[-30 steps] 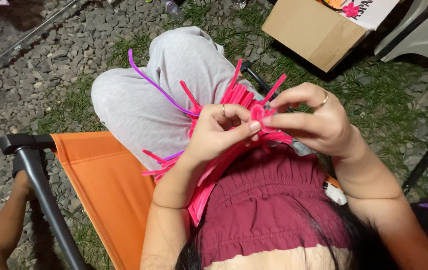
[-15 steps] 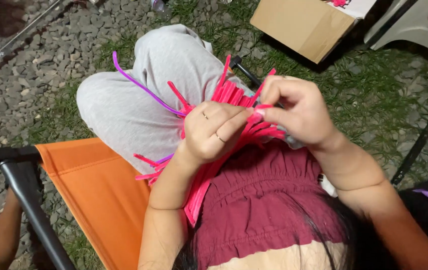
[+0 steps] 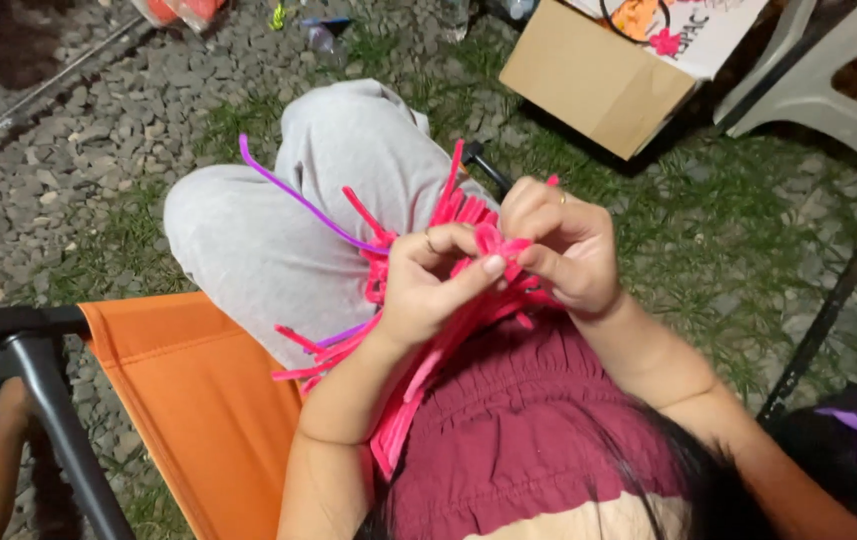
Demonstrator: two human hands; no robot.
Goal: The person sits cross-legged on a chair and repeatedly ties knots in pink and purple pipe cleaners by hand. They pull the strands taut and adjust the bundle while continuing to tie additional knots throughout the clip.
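We have both hands closed on one pink pipe cleaner [image 3: 493, 243], bent into a small loop between them: left hand [image 3: 435, 282] pinching from below-left, right hand [image 3: 560, 245] from the right, fingertips nearly touching. Beneath the grip, the bundle of pink pipe cleaners [image 3: 418, 375] runs lengthwise across our lap, a purple pipe cleaner [image 3: 293, 190] trailing off left over the grey trouser knee [image 3: 278, 215].

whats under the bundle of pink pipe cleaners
The bundle of pink pipe cleaners lies on a grey trouser leg and maroon top. A purple pipe cleaner pokes out; its middle is covered.
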